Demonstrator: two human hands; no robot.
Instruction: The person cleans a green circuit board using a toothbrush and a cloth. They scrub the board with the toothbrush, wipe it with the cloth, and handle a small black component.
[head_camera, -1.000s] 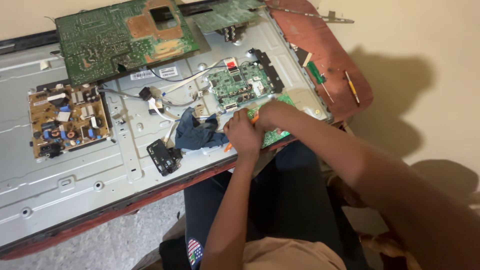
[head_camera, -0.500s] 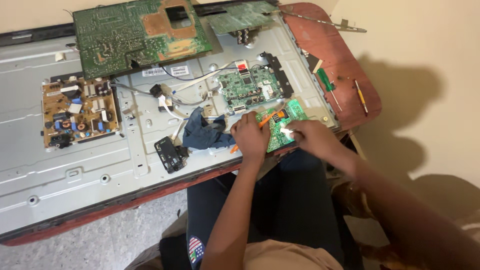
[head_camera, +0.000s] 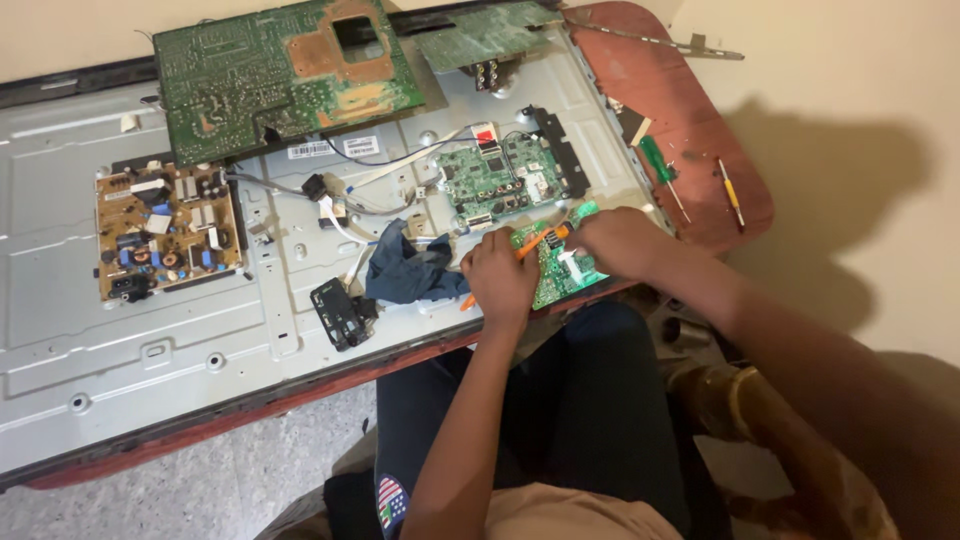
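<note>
My left hand (head_camera: 500, 276) is a closed fist around an orange-handled screwdriver (head_camera: 538, 240) that slants up to the right. Its far end reaches a small green circuit board (head_camera: 558, 280) at the front edge of a grey metal television back panel (head_camera: 180, 330). My right hand (head_camera: 622, 240) lies on the right side of that small board, fingers curled on it near the screwdriver's end. A crumpled dark blue cloth (head_camera: 405, 272) sits just left of my left hand. Behind the hands, a green main board (head_camera: 495, 180) is mounted on the panel.
A large green circuit board (head_camera: 285, 70) lies loose at the back, and a brown power board (head_camera: 165, 232) sits at the left. A small black module (head_camera: 342, 312) is near the front edge. A green screwdriver (head_camera: 660, 170) and a yellow one (head_camera: 730, 192) rest on the red table (head_camera: 700, 130).
My hands were bunched together over the small board; the right hand has slid to the board's right side, and the orange screwdriver now shows between the hands.
</note>
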